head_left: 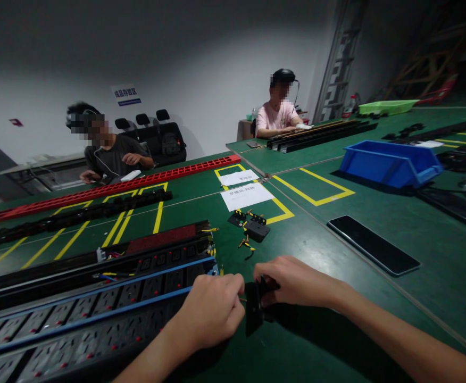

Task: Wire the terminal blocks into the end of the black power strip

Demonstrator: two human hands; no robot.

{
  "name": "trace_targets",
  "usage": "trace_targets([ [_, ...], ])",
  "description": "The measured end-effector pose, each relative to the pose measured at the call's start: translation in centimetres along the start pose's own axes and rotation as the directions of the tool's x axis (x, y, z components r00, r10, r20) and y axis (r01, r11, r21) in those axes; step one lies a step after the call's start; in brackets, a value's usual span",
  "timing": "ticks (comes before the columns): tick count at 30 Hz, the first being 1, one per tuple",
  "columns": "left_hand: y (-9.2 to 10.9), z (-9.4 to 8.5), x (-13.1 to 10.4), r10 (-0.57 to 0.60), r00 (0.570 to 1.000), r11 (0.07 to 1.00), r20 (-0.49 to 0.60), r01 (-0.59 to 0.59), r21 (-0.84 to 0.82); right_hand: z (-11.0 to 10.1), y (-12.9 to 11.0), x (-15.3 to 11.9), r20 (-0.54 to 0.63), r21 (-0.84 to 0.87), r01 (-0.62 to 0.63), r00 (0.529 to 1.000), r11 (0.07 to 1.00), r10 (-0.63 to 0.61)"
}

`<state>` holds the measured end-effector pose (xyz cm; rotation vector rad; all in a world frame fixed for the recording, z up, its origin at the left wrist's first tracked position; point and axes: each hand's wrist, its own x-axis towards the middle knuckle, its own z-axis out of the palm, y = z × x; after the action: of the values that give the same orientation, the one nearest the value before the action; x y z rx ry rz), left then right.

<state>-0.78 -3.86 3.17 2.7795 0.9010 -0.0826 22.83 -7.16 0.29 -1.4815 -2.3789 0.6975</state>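
Observation:
My right hand (297, 281) pinches a flat black plate (254, 306), held upright just above the table. My left hand (215, 308) is closed beside it; a thin, light-coloured piece shows between its fingertips and the plate, too small to name. Left of my hands lie long power strips (77, 314) with rows of black sockets, red dots and blue edges. Behind them rests another strip with a dark red section (161, 238) and loose wires at its end. Beyond my hands sit small black parts (257, 230) and short yellow wires (247, 243).
A dark phone (372, 243) and a blue bin (390, 162) stand to the right. Paper sheets (247, 198) lie ahead, near yellow tape outlines. A long red rack (137, 183) runs along the far left edge. Two people (115, 151) sit across the table; a green tray (387, 107) is far right.

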Motion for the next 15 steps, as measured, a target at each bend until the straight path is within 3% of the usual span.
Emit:
trace_targets([
  [7,-0.3,0.3,0.0,0.009,1.000,1.000,-0.017,-0.009,0.007,1.9,-0.2,0.5,-0.032,0.026,0.111,0.993,0.993,-0.110],
  [15,-0.3,0.3,0.0,0.018,0.999,0.999,-0.027,-0.017,0.031,2.9,-0.4,0.9,-0.100,-0.054,0.136,0.985,0.989,-0.141],
])
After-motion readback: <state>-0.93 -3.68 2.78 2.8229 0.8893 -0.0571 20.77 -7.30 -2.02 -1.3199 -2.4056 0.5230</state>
